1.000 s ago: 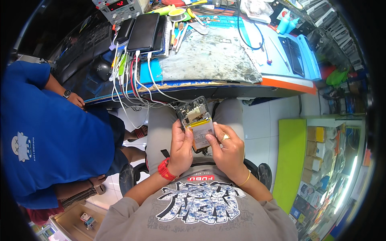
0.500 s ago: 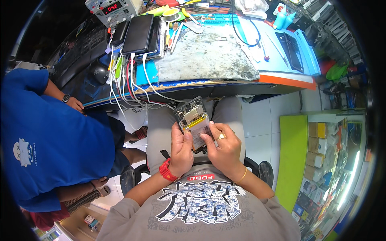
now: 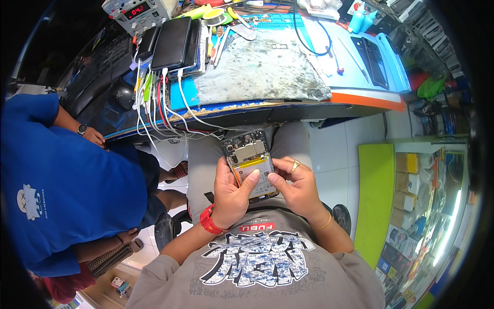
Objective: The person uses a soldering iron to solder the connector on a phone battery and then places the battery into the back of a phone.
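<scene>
Over my lap I hold an opened smartphone (image 3: 248,150), its back cover off and the circuit board showing at the far end. A grey battery (image 3: 262,169) with a yellow strip along its top edge fills the near part. My left hand (image 3: 232,189) wraps the phone's left side, its thumb lying on the battery. My right hand (image 3: 297,186) grips the right side, with its thumb on the battery's right part and the fingers behind the edge. Both hands hide the phone's lower sides.
A workbench with a stained grey mat (image 3: 262,69) stands ahead. Black power banks (image 3: 173,44) with white cables (image 3: 198,116) lie at its left, beside a power supply (image 3: 141,15). A person in a blue shirt (image 3: 77,170) sits at my left. A glass display case (image 3: 419,206) stands right.
The phone has turned flatter toward me, showing more of its face. My left thumb has moved inward onto the battery, and my right hand has shifted slightly right along the edge.
</scene>
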### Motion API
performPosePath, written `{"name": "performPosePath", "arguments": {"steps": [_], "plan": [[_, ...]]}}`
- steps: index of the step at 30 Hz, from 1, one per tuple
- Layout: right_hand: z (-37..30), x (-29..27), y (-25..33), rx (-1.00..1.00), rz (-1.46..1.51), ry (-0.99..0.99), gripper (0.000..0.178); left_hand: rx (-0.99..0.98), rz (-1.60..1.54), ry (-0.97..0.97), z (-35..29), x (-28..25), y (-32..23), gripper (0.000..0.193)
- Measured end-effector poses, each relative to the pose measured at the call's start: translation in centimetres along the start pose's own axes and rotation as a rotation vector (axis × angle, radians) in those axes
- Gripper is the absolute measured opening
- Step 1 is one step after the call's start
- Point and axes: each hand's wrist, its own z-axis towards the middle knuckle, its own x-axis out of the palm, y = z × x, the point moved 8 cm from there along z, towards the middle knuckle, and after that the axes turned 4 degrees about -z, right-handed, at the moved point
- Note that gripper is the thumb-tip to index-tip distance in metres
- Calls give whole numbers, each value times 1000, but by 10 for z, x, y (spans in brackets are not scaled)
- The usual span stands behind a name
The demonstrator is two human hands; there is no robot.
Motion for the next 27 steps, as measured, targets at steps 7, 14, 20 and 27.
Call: {"name": "performPosePath", "arguments": {"steps": [7, 14, 20, 27], "plan": [[-4, 8, 13, -141, -261, -172, 26, 6, 27, -22, -1, -3, 3, 40], [1, 9, 8, -118, -131, -143, 30, 14, 53, -30, 6, -3, -8, 38], [14, -5, -3, -36, 150, -116, 22, -45, 194, 19, 1, 0, -8, 41], [18, -5, 3, -37, 100, -97, 15, -27, 259, 39, -4, -1, -2, 42]]}}
